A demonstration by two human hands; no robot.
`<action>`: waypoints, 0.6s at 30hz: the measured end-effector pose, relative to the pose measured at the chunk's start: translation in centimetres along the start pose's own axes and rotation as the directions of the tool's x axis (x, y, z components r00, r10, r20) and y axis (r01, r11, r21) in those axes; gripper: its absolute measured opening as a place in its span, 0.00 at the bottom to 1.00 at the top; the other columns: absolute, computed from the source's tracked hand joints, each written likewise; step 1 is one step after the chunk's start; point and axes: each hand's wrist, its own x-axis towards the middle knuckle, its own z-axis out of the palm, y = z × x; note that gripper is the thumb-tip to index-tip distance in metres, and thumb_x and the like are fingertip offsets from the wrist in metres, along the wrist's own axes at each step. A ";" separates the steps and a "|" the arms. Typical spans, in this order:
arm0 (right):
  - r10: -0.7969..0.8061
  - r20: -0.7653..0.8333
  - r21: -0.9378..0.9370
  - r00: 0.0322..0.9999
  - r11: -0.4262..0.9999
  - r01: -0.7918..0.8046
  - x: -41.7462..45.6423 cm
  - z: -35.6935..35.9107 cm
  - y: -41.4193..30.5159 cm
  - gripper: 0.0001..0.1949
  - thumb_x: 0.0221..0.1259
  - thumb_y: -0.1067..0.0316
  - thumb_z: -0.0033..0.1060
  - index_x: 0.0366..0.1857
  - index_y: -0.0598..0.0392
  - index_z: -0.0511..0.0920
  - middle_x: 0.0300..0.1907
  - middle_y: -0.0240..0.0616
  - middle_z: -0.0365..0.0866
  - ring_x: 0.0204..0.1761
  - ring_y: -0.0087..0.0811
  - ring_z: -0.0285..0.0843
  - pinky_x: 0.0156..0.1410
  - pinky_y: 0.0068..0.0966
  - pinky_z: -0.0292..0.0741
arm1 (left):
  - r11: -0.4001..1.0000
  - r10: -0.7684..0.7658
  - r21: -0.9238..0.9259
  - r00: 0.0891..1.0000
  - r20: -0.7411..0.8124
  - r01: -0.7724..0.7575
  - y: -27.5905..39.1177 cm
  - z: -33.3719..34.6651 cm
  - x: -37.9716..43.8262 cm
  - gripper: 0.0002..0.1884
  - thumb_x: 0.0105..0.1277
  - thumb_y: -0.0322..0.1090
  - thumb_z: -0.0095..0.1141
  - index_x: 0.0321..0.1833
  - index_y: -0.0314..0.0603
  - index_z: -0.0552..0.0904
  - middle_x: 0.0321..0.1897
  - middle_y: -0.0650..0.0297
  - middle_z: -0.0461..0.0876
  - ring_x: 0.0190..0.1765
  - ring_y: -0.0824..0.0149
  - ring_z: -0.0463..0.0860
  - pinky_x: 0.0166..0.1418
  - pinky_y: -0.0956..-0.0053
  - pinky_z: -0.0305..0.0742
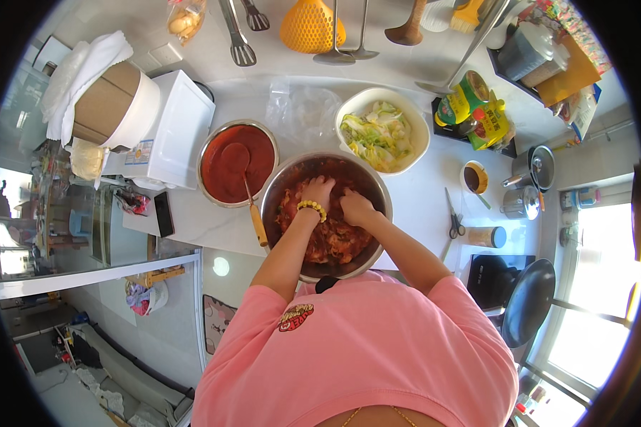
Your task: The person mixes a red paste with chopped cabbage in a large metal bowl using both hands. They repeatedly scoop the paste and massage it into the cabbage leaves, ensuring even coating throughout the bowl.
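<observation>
Before me stands a large steel bowl [383, 213] of chopped vegetables, apparently cabbage leaves, coated in red paste [334, 243]. Both my hands are down inside it. My left hand [319, 193], with a yellow bead bracelet at the wrist, presses into the mix near the bowl's far side. To its right my right hand [357, 207] is curled, knuckles up, in the same mix. The fingertips of both are hidden, so their grip cannot be made out. Left of the bowl, a steel basin of red sauce [221, 173] holds a ladle [253, 213] with a wooden handle.
A cream basin [424, 136] of pale chopped cabbage stands behind right, near a clear plastic bag [304, 109]. Scissors [454, 219], a small cup [474, 176] and a lidded jar [486, 237] lie rightward. A phone [164, 213] lies left; a pan [529, 301] is far right.
</observation>
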 end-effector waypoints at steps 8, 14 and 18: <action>0.384 -0.164 -0.035 0.909 0.918 -0.395 1.3 1.4 -1.3 0.10 0.55 0.69 0.55 0.38 0.60 0.79 0.46 0.45 0.78 0.51 0.43 0.76 0.49 0.35 0.79 | 0.880 -0.466 -0.004 0.865 0.185 0.475 1.1 1.3 2.3 0.15 0.54 0.35 0.58 0.47 0.50 0.79 0.54 0.57 0.73 0.58 0.52 0.71 0.59 0.53 0.68; 0.309 -0.130 -0.012 0.942 0.950 -0.313 0.7 -1.3 -1.4 0.09 0.55 0.69 0.54 0.37 0.57 0.81 0.43 0.45 0.80 0.48 0.43 0.78 0.50 0.33 0.78 | 0.891 -0.402 -0.191 0.911 0.090 0.412 0.5 3.7 2.8 0.10 0.52 0.39 0.60 0.38 0.50 0.84 0.49 0.54 0.77 0.51 0.48 0.75 0.56 0.56 0.72; 0.226 -0.126 0.089 0.966 0.972 -0.216 -0.2 -2.2 -0.7 0.09 0.54 0.71 0.55 0.38 0.56 0.81 0.44 0.47 0.80 0.48 0.44 0.78 0.52 0.34 0.77 | 0.792 -0.438 -0.367 0.873 0.216 0.488 -1.1 4.1 3.0 0.15 0.55 0.44 0.61 0.40 0.43 0.82 0.46 0.54 0.78 0.56 0.48 0.74 0.60 0.58 0.70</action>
